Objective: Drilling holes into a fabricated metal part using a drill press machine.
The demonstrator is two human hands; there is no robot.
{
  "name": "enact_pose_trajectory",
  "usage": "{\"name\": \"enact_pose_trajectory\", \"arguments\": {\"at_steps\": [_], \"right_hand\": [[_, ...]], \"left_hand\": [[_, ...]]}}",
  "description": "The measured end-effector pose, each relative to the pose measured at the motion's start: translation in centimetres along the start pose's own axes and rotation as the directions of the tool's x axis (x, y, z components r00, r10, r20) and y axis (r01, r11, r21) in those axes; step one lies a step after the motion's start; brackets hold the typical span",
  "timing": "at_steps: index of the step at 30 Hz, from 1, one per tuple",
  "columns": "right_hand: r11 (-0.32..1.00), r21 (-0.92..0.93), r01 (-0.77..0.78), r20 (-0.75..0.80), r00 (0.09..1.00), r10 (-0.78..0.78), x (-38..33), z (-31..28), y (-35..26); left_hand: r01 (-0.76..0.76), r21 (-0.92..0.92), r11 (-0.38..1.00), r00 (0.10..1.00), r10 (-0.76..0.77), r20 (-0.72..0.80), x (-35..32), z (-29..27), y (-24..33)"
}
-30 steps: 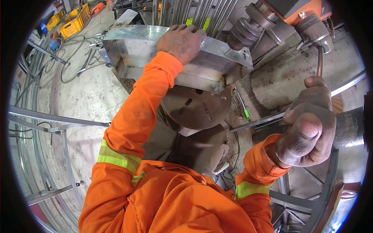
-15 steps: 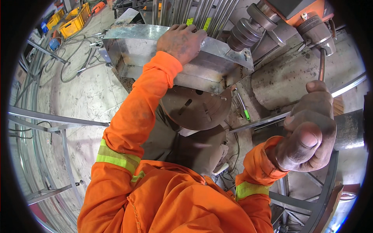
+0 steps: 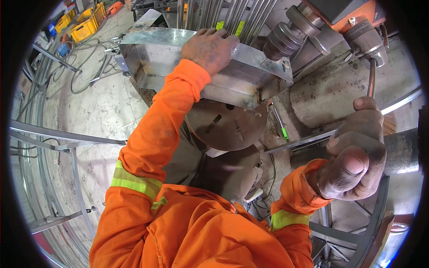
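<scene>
My left hand (image 3: 209, 50) grips the upper edge of a shallow sheet-metal box frame (image 3: 156, 60), its fingers curled over the far side. The frame stands on edge at the round, slotted table (image 3: 237, 129) of a drill press. Above the frame's right end is the drill chuck (image 3: 279, 43); its tip meets or nearly meets the metal, and I cannot tell which. At the right, my right hand (image 3: 355, 154) is closed round the feed lever (image 3: 372, 80) of the drill press. The lever's lower end is hidden inside that hand.
Long metal bars (image 3: 230, 20) stand behind the frame. A green-handled tool (image 3: 284, 132) lies right of the table. Steel frames (image 3: 67, 129) are at the left. Cables (image 3: 78, 80) and yellow crates (image 3: 85, 29) are at the far left. A thick grey pipe (image 3: 402, 149) sits beyond my right hand.
Little differs. My right hand and the lever's end sit slightly lower in the picture. My left hand keeps its place on the frame.
</scene>
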State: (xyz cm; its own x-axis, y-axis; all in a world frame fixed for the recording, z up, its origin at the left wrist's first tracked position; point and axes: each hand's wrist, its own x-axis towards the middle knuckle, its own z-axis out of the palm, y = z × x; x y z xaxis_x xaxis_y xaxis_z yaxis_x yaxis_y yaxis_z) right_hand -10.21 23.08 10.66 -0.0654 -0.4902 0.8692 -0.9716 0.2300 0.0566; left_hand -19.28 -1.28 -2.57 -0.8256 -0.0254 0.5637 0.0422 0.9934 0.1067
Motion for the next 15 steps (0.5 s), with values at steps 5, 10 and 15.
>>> {"name": "enact_pose_trajectory", "arguments": {"at_steps": [5, 10, 15], "right_hand": [[1.0, 0.0, 0.0, 0.021, 1.0, 0.0, -0.1, -0.1, -0.06], [1.0, 0.021, 0.014, 0.042, 0.999, -0.015, -0.07, -0.27, 0.12], [0.999, 0.031, 0.033, 0.036, 0.999, -0.034, -0.07, -0.23, 0.26]], "left_hand": [[-0.002, -0.004, 1.0, 1.0, 0.002, 0.02, 0.03, -0.17, -0.12], [-0.006, 0.004, 1.0, 1.0, 0.006, 0.029, 0.13, -0.3, -0.24], [-0.015, 0.002, 1.0, 1.0, 0.015, 0.013, 0.12, -0.13, -0.44]]}}
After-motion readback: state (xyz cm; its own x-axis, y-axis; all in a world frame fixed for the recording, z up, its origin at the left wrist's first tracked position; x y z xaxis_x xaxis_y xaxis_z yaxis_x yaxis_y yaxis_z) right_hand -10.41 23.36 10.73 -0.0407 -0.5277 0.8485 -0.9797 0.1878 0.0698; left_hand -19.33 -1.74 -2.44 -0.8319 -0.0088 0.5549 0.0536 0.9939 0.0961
